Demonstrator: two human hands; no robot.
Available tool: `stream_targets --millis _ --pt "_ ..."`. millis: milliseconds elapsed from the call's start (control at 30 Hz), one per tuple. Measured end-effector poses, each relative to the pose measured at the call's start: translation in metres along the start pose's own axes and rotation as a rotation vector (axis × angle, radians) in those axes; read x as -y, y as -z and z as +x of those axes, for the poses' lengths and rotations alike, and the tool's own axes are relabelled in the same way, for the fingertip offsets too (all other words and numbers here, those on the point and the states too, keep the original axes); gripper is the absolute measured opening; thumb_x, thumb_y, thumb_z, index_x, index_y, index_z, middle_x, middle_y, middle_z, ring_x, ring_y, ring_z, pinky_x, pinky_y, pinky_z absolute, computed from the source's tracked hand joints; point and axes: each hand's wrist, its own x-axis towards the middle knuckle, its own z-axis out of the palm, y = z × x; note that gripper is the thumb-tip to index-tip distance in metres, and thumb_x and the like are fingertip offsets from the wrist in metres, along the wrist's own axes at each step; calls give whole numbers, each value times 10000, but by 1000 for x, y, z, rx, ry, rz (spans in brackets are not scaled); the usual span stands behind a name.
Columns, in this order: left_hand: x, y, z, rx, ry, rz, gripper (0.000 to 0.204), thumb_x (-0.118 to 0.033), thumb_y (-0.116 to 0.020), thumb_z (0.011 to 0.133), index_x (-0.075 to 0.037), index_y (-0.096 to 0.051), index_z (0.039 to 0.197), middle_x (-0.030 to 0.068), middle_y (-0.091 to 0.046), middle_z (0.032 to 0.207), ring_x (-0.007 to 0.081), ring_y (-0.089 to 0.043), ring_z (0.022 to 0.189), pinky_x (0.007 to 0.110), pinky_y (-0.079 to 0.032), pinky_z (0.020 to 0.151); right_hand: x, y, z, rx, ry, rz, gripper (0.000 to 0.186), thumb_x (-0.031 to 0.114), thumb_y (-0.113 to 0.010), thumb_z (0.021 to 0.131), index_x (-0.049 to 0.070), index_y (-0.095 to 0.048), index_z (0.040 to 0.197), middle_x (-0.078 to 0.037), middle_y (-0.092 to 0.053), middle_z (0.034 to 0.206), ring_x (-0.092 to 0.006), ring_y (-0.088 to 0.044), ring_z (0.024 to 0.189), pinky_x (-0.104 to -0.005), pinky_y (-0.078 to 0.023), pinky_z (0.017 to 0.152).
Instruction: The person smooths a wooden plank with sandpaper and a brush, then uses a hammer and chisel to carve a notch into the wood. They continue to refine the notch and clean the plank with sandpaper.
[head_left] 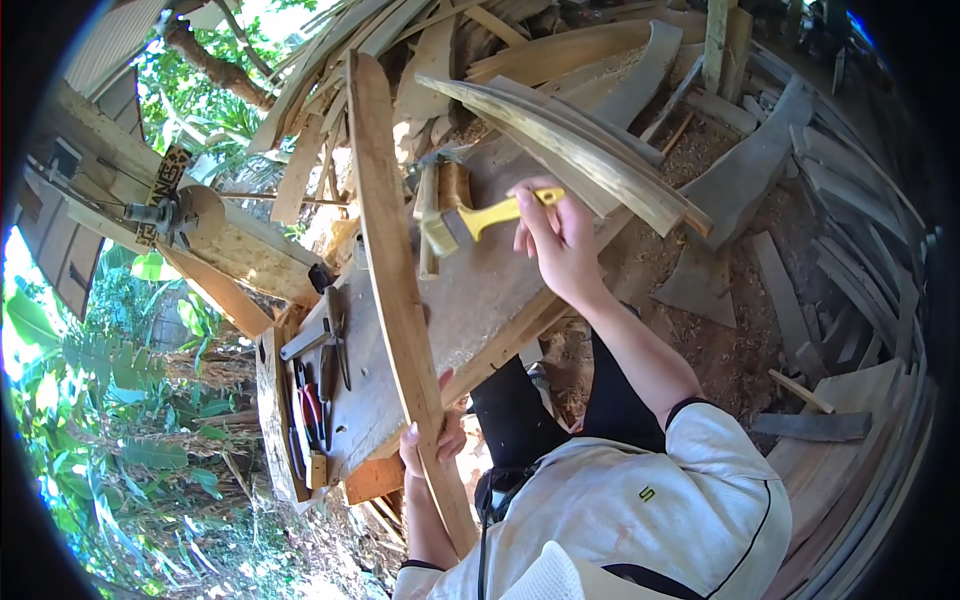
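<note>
A paintbrush [490, 216] with a yellow handle and pale bristles is in my right hand [562, 240], held by the handle above the workbench [480, 290]. Its bristles point left toward a long, slightly curved wooden plank [390, 250], with a gap between them. The plank stretches from near my body across the bench to the far side. My left hand [434, 446] grips the plank's near part at the bench's front edge, fingers wrapped round it. On the bench behind the brush lies a hammer [428, 200], partly hidden by the plank, beside a brown curved wood piece [455, 186].
Pliers with red handles [312, 405] and other hand tools sit in a rack on the bench's left end. A machine with a round disc [205, 213] stands at the far left. Curved boards [600, 150] lie at the back right; more planks [830, 450] are stacked at right.
</note>
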Motion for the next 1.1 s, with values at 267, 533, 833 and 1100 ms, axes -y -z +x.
stream_targets --millis 267,533,833,1100 --pt "-36 -20 24 -280 -417 771 970 -545 -575 898 161 -239 1471 198 -661 846 165 -619 522 243 -446 413 -5 -22 -61 75 -380 279 261 273 -544 1051 19 -606 1044 -9 -583 720 -74 -586 543 -211 -416 460" --pt "-57 -35 45 -405 -841 1007 970 -556 -606 899 147 -254 1467 306 -624 1171 413 -680 1035 406 -638 749 -9 -29 -91 210 -483 250 281 290 -546 1049 16 -606 1045 -8 -586 682 -73 -576 534 -215 -408 464" --pt "-90 -65 31 -265 -1182 967 931 -564 -399 950 79 -48 1526 386 -580 1132 428 -717 852 380 -633 606 -4 -21 -109 216 -602 392 231 220 -550 1044 -1 -605 1079 -16 -595 741 -85 -613 596 -211 -445 508" --pt "-111 -102 21 -93 -1525 980 865 -589 -237 980 59 -71 1528 358 -611 1043 364 -674 601 347 -545 438 -1 -14 -106 203 -566 302 222 206 -568 1038 -11 -612 1056 -26 -614 739 -78 -585 571 -222 -467 521"
